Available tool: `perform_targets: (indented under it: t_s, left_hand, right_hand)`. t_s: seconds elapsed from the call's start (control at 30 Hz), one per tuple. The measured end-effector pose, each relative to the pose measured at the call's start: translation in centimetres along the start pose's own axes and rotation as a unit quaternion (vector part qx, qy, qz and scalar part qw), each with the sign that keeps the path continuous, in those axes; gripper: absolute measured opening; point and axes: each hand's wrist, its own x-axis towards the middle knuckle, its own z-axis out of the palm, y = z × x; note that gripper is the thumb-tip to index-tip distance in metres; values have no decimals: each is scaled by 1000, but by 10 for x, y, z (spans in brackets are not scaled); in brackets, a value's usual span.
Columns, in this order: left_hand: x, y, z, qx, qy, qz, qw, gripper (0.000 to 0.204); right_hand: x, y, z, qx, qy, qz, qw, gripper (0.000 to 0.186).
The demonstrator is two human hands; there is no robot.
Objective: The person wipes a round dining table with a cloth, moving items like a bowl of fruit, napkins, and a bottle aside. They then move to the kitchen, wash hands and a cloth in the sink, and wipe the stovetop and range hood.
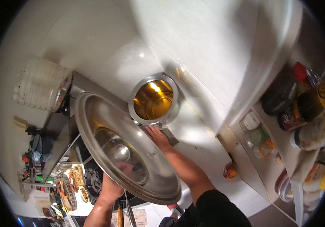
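My left hand (112,187) grips a large round metal lid (160,172) with a clear centre. The lid is held tilted, and my fingers show pinkish through that centre. On the counter beyond it stands a metal pot (173,109) whose inside looks golden, apparently from a yellow liquid. Just below the pot, my right hand (158,137) lies with fingers stretched out on a grey cloth (170,136) on the white counter. The lid hides part of the stove area and most of my left fingers.
A black burner (93,181) sits under the lid's left side. Near my left forearm are a wooden handle (120,217) and a metal utensil. Shelves on the right hold jars and bottles (279,94). An orange packet (230,172) lies by the shelf. Stacked pale containers (37,85) stand left.
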Motion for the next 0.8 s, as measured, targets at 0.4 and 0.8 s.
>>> perform_targets:
  t_s: [0.4, 0.8]
  left_hand:
    - [-22, -27, 0, -1, 13, 17, 1000, 20]
    - [-9, -29, 41, -39, -17, 78, 996, 19]
  right_hand:
    - [-30, 63, -98, -192, 180, 236, 936, 58]
    - [-64, 116, -122, -97, 128, 135, 978, 68]
